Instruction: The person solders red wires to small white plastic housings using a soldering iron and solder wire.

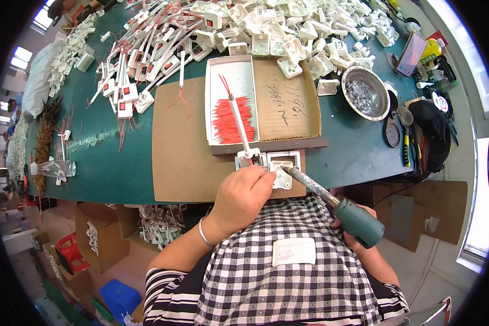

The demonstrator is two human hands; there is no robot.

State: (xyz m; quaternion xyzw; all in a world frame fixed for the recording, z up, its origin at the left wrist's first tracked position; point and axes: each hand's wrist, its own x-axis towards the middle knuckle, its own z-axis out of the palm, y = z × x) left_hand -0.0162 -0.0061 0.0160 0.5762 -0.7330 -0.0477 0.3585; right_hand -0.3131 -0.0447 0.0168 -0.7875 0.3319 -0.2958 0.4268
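On the green worktable (108, 163) a sheet of brown cardboard (182, 146) lies in front of the person, and on it, toward twelve o'clock from the hands, sits a shallow cardboard box (285, 103). A white tray (231, 68) fills the left half of that box and holds a bundle of short red wires (231, 119); the right half of the box is bare. Out at two o'clock a round metal bowl (367, 92) holds small silvery bits, too fine to tell apart. Across the far edge, from eleven to one o'clock, lies a heap of white plastic housings (288, 27), with finished white pieces trailing red wires (141, 70) at ten o'clock.

The left hand (244, 193) rests at the near edge of the cardboard, fingers curled together, the fingertips (258, 173) pressing on a white part with a long white stem (239, 122) that runs up over the tray. Just beside it, at three o'clock, is a white square housing (283, 165) seated in a small jig.

The right hand (358, 228) is wrapped tight round the teal handle of a soldering iron (331, 198), the fingers mostly hidden behind the grip. The iron slants toward ten o'clock, its tip touching the square housing's edge, close by the left fingertips.
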